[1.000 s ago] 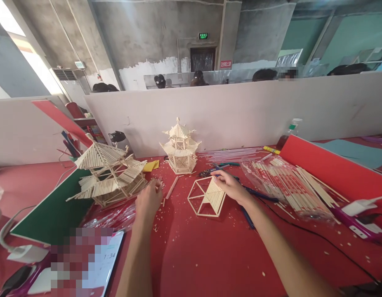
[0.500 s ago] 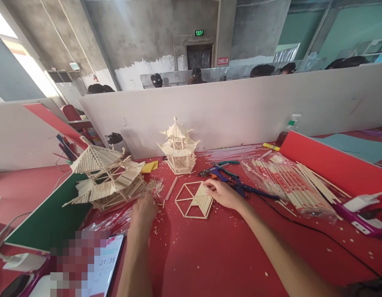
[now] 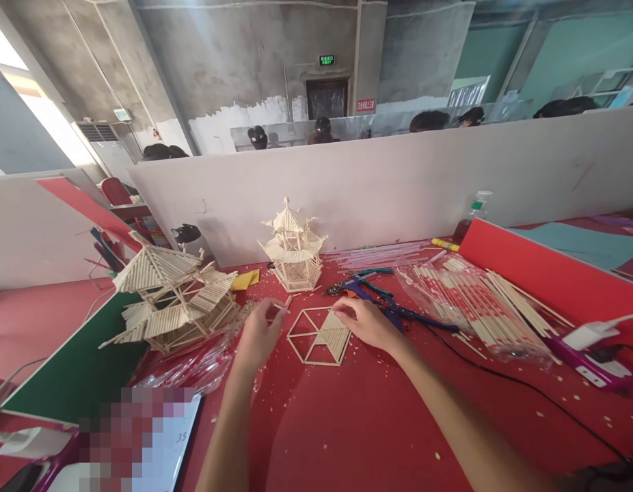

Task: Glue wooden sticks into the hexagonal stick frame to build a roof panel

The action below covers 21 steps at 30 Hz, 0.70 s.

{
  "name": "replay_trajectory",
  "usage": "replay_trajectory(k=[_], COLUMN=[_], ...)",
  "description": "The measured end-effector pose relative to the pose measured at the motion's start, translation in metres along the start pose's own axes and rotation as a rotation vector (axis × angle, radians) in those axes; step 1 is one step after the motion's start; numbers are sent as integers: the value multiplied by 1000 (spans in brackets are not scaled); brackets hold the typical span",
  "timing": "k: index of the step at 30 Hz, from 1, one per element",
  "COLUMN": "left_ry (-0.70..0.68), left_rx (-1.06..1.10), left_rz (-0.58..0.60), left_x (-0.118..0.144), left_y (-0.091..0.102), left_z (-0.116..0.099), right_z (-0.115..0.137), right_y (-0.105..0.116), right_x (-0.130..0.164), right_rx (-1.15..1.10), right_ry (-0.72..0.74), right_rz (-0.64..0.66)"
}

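On the red tabletop lies a flat hexagonal stick frame [image 3: 309, 364], its right-hand sections filled with rows of short sticks. My right hand [image 3: 370, 322] rests at its upper right corner, thumb and fingertips closed on that edge. Just left of the frame, my left hand [image 3: 260, 335] is raised in a pinch around what looks like a short wooden stick [image 3: 278, 306], small and partly covered by the fingers. Behind the left fingers shows the end of a pinkish glue stick [image 3: 288, 299].
A finished-looking stick pagoda [image 3: 294, 263] stands behind the frame, and a larger stick pavilion [image 3: 178, 294] at left. Pliers and a blue glue gun [image 3: 365, 290] lie behind my right hand. Bagged chopsticks [image 3: 465, 301], a power strip [image 3: 593, 362] and a phone [image 3: 176, 437] flank the area.
My left hand has moved right and up from the pile of short sticks toward the frame, now pinching a small piece. My right hand stays at the frame's corner.
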<state>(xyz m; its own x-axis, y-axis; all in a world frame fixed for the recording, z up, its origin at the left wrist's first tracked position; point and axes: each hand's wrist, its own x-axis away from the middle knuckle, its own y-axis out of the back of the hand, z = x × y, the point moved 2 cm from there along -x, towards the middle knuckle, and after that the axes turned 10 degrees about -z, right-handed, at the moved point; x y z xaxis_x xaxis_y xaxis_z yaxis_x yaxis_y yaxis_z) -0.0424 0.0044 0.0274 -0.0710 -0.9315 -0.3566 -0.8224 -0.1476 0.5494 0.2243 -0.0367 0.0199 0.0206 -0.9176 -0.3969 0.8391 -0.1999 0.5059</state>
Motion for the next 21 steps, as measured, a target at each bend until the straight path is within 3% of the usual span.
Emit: replay_trajectory(k=[4, 8, 21], left_ry=[-52, -69, -60], left_rx=[285, 422, 468], left_rz=[78, 106, 93], left_x=[8, 14, 14], left_y=[-22, -30, -32], left_z=[-20, -32, -33], right_z=[18, 28, 27], right_y=[-11, -16, -8], right_x=[4, 6, 4], right_rx=[-164, -256, -283], right_ry=[21, 23, -16], right_rz=[54, 26, -61])
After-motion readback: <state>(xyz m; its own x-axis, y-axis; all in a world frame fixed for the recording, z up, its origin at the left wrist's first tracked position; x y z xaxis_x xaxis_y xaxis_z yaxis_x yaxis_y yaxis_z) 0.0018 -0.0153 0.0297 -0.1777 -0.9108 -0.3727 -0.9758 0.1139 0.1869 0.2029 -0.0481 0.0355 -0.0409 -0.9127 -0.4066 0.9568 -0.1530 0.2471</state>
